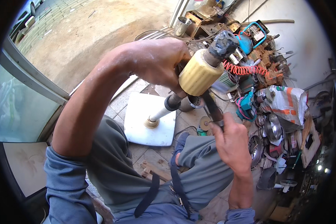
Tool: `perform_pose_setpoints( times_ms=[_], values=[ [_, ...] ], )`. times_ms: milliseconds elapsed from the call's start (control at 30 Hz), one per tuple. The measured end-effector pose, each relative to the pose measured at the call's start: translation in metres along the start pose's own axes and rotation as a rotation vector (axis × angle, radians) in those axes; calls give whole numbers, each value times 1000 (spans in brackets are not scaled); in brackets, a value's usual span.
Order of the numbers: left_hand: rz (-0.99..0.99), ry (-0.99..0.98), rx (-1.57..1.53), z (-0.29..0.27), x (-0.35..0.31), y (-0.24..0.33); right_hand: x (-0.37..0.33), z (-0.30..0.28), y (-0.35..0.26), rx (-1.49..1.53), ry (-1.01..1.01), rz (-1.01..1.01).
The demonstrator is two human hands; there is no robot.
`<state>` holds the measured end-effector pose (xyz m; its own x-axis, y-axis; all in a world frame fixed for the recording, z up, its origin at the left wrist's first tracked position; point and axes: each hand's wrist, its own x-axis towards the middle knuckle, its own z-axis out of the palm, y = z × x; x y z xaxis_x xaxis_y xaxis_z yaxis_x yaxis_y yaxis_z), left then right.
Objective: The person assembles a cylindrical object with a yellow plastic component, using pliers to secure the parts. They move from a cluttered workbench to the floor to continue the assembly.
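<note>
A cream ribbed cylinder (pixel 201 72) sits tilted around a dark, greasy shaft end (pixel 223 44). My left hand (pixel 158 63) is bent over and closed against the cylinder's near left side; its fingertips are partly hidden. Below, a dark collar (pixel 172 101) tops a pale post (pixel 159 114), which rises from a white square base (pixel 145 130) on the floor. In my right hand (pixel 231 140) is a dark, flat blade-like tool (pixel 212 106), its upper end close to the cylinder's lower edge. Its exact kind is unclear, and whether it touches cannot be told.
Machine parts, an orange coiled hose (pixel 246 69), a teal power tool (pixel 246 106) and a white sack (pixel 287 102) crowd the right side. A dark hollow cylinder (pixel 190 104) and a cutting disc (pixel 205 122) lie beyond my knees. A glass door (pixel 24 97) stands at left.
</note>
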<state>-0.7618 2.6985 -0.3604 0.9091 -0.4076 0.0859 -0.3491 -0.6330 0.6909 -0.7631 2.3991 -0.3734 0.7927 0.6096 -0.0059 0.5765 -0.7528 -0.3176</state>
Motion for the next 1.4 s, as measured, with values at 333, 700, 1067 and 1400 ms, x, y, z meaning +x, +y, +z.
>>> perform_pose_setpoints(
  times_ms=[333,700,1067,1400],
  values=[
    [-18,-20,-39,3,-1,1,-3,6,-1,11,9,13],
    [4,140,-126,24,-21,-13,-6,156,79,654,-123,568],
    [-128,512,-392,104,-33,-13,-82,382,113,1154,-381,1108],
    [-59,736,-661,160,-8,-19,-93,402,89,676,-538,872]
  ],
)
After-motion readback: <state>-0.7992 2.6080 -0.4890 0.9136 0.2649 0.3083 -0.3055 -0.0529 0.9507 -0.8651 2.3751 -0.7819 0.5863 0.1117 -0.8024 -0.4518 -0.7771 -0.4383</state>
